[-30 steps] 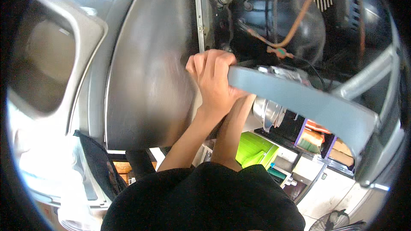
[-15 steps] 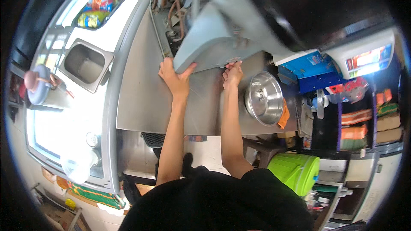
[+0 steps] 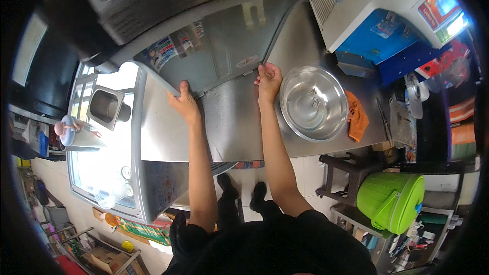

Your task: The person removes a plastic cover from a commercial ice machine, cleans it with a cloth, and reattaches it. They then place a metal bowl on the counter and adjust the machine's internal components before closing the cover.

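Note:
A grey sheet-metal panel (image 3: 216, 51), with stickers on its face, stands over the steel counter (image 3: 229, 127) against a large machine (image 3: 183, 5). My left hand (image 3: 184, 104) grips its lower left corner, thumb on the front side. At the lower right corner, the curled fingers of my right hand (image 3: 269, 84) pinch the edge. The panel's lower edge is close to the counter top; whether it rests there I cannot tell. Just right of my right hand sits a shiny steel bowl (image 3: 300, 114) with a few small pieces at its bottom.
An orange cloth (image 3: 358, 117) lies beside the bowl. A white and blue machine (image 3: 379, 35) stands at the back right. To the left, a glass-topped chest (image 3: 133, 173) carries a steel pan (image 3: 108, 106). A lime-green bucket (image 3: 389, 201) and a dark stool (image 3: 351, 170) are at the right.
The panel, held tilted before with pipes and inner parts of the machine showing behind it, now faces me and covers them. Both hands still hold its lower corners, now farther apart. My view has shifted.

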Demonstrator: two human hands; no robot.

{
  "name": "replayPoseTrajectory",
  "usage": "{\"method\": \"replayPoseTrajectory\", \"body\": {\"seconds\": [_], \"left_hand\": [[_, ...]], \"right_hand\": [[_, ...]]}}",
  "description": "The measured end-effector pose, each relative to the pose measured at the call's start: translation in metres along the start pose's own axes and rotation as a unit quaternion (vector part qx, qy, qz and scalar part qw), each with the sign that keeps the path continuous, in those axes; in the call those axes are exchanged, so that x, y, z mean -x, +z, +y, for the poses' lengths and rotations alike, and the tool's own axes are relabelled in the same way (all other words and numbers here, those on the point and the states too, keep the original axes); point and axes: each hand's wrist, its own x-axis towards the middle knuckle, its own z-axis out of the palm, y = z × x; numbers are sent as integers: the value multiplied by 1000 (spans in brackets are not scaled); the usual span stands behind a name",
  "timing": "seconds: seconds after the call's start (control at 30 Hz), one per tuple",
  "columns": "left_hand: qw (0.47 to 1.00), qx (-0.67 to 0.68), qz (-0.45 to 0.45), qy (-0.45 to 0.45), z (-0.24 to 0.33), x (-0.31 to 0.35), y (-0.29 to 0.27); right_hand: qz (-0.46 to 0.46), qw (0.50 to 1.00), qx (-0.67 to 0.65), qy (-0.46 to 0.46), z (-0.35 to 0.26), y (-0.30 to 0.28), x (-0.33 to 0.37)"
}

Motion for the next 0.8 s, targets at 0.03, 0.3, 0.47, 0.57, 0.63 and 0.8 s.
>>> {"method": "replayPoseTrajectory", "body": {"seconds": [0.03, 0.3, 0.47, 0.57, 0.63, 0.8], "left_hand": [[1000, 15, 8, -2, 0, 0, 1], [999, 43, 27, 18, 1, -1, 4], [999, 36, 21, -1, 3, -1, 2], [999, -1, 33, 18, 4, -2, 0], [999, -13, 30, 41, 4, -2, 0], [997, -27, 35, 62, 8, -3, 2]], "right_hand": [[-8, 1000, -16, -1, 2, -3, -3], [-51, 967, 153, -199, 21, -13, -32], [-77, 966, 176, -171, 16, -18, -31], [-77, 971, 173, -146, 12, -18, -29], [-77, 974, 160, -138, 13, -18, -29], [-64, 980, 136, -134, 16, -13, -31]]}}
